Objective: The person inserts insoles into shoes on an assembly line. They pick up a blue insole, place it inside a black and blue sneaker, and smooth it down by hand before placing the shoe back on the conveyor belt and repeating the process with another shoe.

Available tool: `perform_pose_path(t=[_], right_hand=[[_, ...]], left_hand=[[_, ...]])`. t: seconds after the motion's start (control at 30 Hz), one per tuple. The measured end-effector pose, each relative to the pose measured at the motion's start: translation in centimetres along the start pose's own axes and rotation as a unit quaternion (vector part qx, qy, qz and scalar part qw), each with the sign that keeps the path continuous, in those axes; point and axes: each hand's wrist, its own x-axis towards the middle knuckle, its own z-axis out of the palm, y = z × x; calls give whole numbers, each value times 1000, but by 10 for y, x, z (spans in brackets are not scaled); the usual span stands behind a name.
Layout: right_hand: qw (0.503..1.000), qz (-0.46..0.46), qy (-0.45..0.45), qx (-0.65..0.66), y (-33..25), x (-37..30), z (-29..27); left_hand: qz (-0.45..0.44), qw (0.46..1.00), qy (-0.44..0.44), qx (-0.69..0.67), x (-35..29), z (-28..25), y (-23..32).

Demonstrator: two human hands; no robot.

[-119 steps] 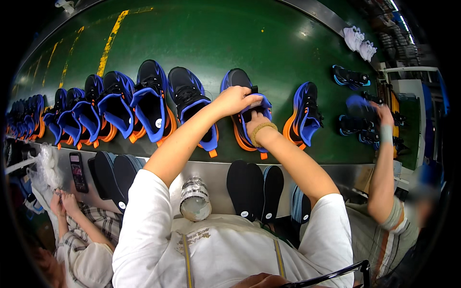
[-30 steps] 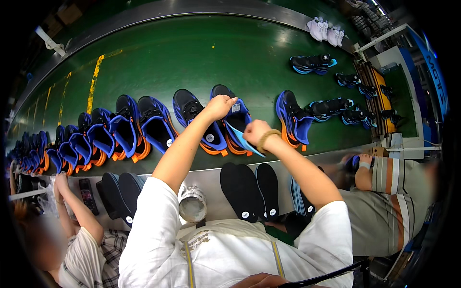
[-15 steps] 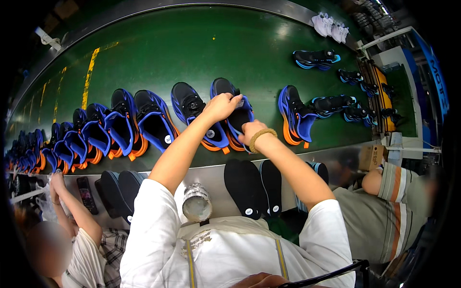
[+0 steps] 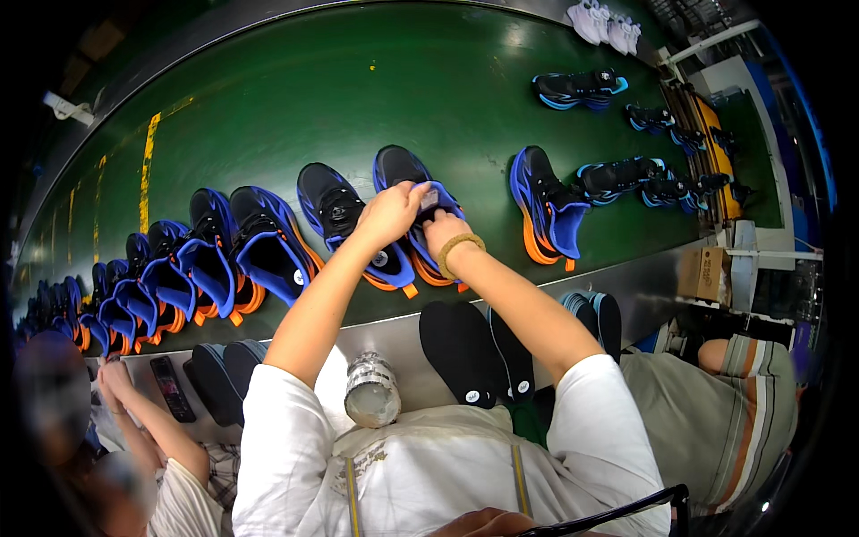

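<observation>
A black and blue sneaker with an orange sole stands on the green work surface, toe pointing away from me. My left hand is closed on its tongue, fingers at the front of the opening. My right hand, with a braided band at the wrist, reaches into the blue-lined opening; its fingertips are partly hidden inside. Just left stands a matching sneaker with a round white label showing inside it. Another such sneaker stands apart on the right.
Black insoles lie on the metal ledge near me, beside a clear wrapped jar. A row of sneakers runs left. Black and light-blue shoes stand at right. People sit on both sides, and a phone lies left.
My right hand has moved from the heel collar into the shoe's opening. My left hand stays at the tongue. The view has shifted, and the left row of sneakers appears lower.
</observation>
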Motion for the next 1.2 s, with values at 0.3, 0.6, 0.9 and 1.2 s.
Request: perform_pose_path(t=[0.3,0.6,0.9,1.2], right_hand=[[959,-58,-172,-217,0,-2,0],[989,-73,-131,5,-20,5,-47],[945,-115,-283,-116,-3,21,-32],[970,-129,-205,-32,0,40,-2]], left_hand=[[-5,997,-26,73,-10,-1,7],[-15,1000,6,25,-12,1,11],[142,944,296,-14,-15,56,3],[193,950,244,26,-18,62,-2]])
